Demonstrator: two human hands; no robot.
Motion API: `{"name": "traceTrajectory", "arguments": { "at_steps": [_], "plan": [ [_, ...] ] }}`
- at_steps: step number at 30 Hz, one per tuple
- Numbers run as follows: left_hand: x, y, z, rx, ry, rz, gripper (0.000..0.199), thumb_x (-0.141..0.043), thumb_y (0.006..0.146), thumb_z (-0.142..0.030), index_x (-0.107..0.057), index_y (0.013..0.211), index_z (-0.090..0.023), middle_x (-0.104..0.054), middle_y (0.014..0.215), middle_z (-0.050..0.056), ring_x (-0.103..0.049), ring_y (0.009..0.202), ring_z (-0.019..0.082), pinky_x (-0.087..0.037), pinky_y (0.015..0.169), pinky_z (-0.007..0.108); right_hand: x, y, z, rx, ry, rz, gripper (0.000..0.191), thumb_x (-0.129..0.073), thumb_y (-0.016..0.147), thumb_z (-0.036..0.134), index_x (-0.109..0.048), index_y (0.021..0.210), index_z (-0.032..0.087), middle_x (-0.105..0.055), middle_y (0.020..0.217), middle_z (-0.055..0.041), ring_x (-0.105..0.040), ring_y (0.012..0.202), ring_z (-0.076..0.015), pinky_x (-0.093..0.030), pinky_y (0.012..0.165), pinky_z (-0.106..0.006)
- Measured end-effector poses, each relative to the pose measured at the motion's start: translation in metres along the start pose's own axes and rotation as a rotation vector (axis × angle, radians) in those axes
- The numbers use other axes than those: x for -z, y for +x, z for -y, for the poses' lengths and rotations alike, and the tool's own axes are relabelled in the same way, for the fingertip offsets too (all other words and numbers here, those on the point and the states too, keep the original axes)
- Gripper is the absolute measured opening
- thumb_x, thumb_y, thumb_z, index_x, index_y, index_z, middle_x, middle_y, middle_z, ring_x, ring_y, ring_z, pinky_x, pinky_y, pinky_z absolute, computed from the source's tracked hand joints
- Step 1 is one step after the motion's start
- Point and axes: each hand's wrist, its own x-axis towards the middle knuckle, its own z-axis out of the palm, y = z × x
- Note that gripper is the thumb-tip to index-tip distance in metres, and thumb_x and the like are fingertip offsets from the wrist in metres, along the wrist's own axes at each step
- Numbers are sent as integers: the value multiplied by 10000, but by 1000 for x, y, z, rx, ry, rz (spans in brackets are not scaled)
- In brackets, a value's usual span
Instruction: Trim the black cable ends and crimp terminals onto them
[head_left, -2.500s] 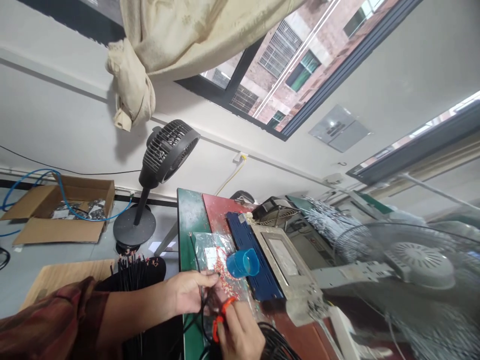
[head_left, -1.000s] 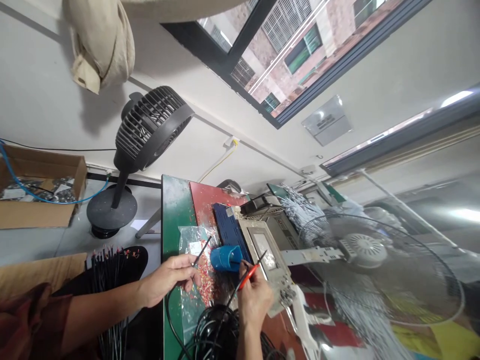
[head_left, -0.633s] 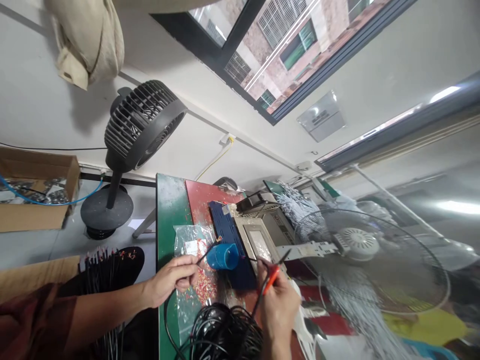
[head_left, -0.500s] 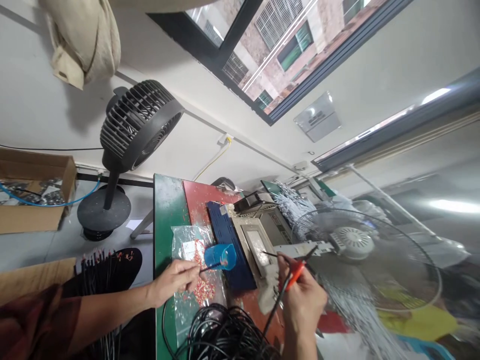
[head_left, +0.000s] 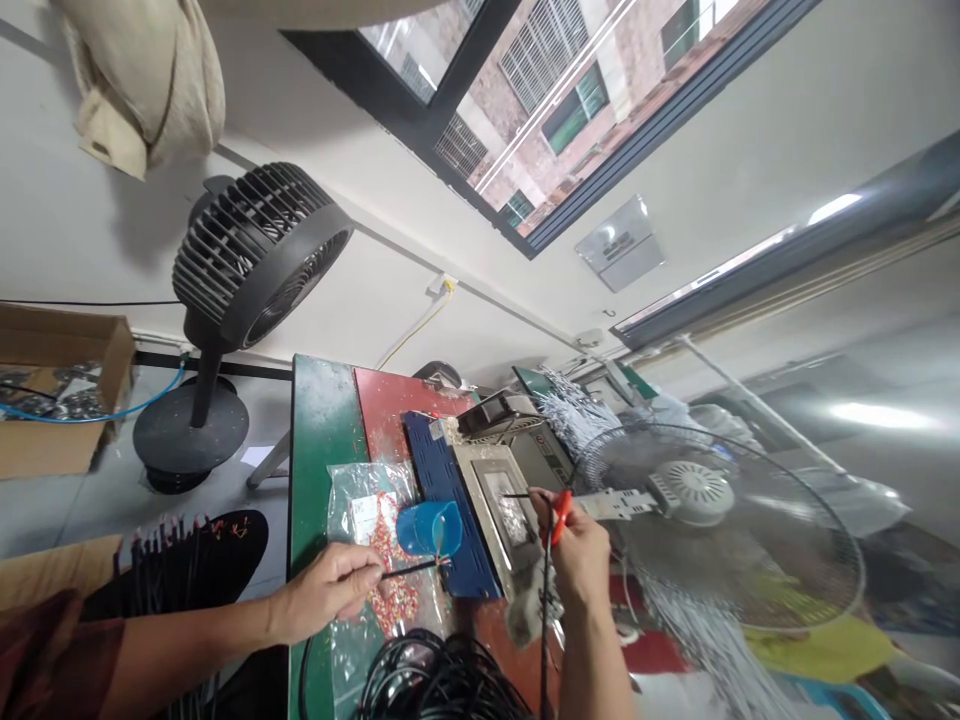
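My left hand (head_left: 322, 595) pinches a black cable (head_left: 407, 572); its end, with bared wire strands, points right, just below the mouth of a blue plastic cup (head_left: 417, 528). Under this hand lies a clear plastic bag (head_left: 346, 650) strewn with small red and yellow bits. My right hand (head_left: 581, 560) closes around a red-handled tool (head_left: 561, 515), whose working end I cannot make out, and a second black cable (head_left: 545, 630). That cable's thin tip reaches left over the silvery square top (head_left: 510, 510) of a beige box. A coil of black cable (head_left: 439, 680) lies between my forearms.
A dark blue slotted panel (head_left: 469, 565) lies beside the beige box. To the right stands a wire-caged fan (head_left: 697, 490) near bundles of pale wires (head_left: 577, 410). Stripped cables (head_left: 169, 560) rest on my lap. A black fan (head_left: 259, 260) stands left of the green table (head_left: 307, 450).
The left cable's end has moved from the cup's mouth to just below it. My right hand has turned and shifted left, its tool now more upright. The view has shifted slightly.
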Motion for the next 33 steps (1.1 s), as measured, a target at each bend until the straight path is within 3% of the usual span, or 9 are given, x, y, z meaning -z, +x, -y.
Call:
{"name": "traceTrajectory", "arguments": {
  "at_steps": [9, 33],
  "plan": [
    [-1, -1, -6, 22, 2, 10, 452, -460, 816, -569, -556, 755, -131, -362, 450, -73, -287, 425, 50, -224, 454, 196, -3, 4, -5, -45, -30, 115, 582, -560, 619, 631, -741, 855, 131, -689, 622, -79, -599, 593, -241, -417, 524, -283],
    [0, -2, -10, 9, 18, 44, 459, -448, 816, -581, -529, 715, -141, -356, 455, -74, -285, 436, 52, -213, 462, 200, -1, 7, -6, -62, -97, 160, 622, -545, 611, 655, -736, 892, 135, -713, 694, -113, -637, 698, -283, -432, 599, -303]
  ]
}}
